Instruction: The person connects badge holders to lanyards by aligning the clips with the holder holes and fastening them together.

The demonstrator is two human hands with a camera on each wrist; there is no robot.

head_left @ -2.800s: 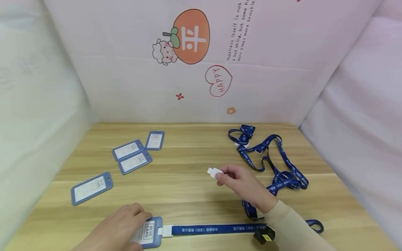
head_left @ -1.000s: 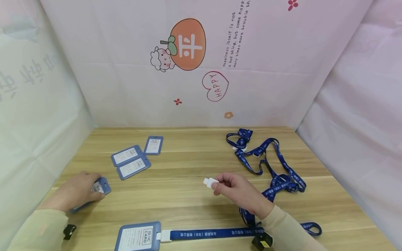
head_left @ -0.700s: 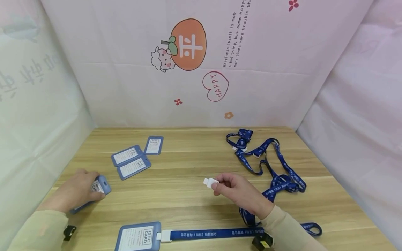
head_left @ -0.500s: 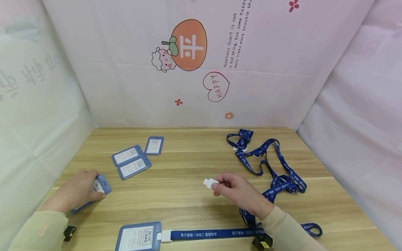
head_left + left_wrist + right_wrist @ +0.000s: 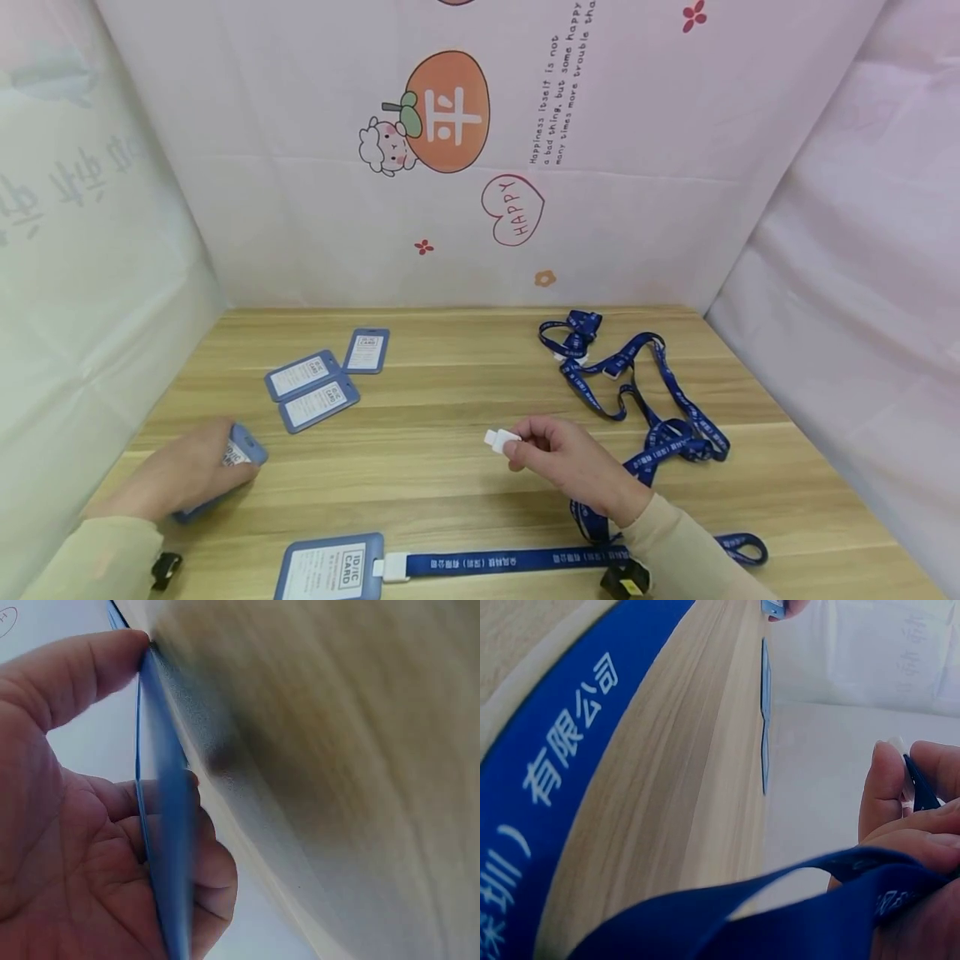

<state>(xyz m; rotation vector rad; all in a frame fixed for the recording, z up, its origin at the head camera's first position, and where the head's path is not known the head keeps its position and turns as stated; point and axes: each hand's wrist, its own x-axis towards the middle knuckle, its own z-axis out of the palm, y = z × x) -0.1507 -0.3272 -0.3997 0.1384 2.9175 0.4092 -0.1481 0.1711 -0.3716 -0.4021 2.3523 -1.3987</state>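
At the left of the head view my left hand [image 5: 183,471] grips a blue ID card holder [image 5: 246,446] by its long edges, covering much of it. In the left wrist view this card holder [image 5: 169,847] stands edge-on between thumb and curled fingers, tilted beside the tabletop. Over the middle of the table my right hand [image 5: 562,462] pinches the white plastic clip [image 5: 501,440] of a blue lanyard between thumb and fingers. The right wrist view has the lanyard's blue strap [image 5: 810,907] running through that hand.
In front lies a card holder [image 5: 330,567] joined to a straight blue lanyard [image 5: 495,562]. Three loose card holders [image 5: 318,403] lie at the back left. Tangled lanyards [image 5: 675,442] spread over the right side. White printed cloth [image 5: 337,217] walls the table.
My left hand has left the front card holder, moved to the loose one at the left, and now tips it up a little. My right hand keeps the clip in nearly the same place.
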